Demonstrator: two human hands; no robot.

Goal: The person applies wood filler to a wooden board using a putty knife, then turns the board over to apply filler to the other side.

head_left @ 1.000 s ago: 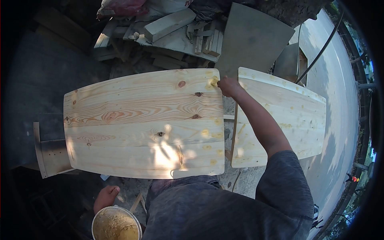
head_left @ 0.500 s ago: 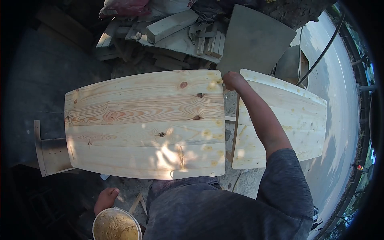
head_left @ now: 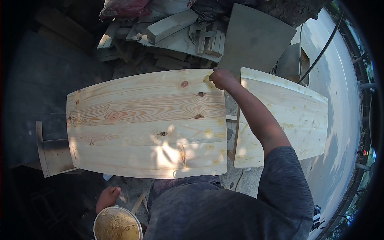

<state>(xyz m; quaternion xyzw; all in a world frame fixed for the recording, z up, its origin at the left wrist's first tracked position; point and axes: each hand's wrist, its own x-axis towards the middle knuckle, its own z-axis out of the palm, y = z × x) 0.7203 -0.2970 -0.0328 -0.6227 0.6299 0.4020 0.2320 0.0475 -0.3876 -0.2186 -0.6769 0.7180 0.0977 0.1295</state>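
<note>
My right hand [head_left: 221,78] is closed at the top right corner of a pale pine board [head_left: 132,132], over a smear of yellowish paste [head_left: 207,78]. Whatever its fingers hold is hidden. Several similar smears run along the board's right edge, and dark knots show in the grain. Low on the left, my left hand [head_left: 108,197] has curled fingers just beyond the rim of a white bucket [head_left: 96,229]. Tan paste [head_left: 120,224] coats the inside of that bucket. I cannot make out what, if anything, the left hand grips.
A second pale board [head_left: 284,120] with yellowish spots lies to the right, across a narrow gap. Beyond the boards are a grey panel [head_left: 256,40], a wood block [head_left: 172,26], scraps and sacks [head_left: 124,9]. A wooden piece [head_left: 58,154] juts out at the left.
My right hand has moved left from the board's edge onto its corner, over the paste smear. The left hand and bucket have barely shifted.
</note>
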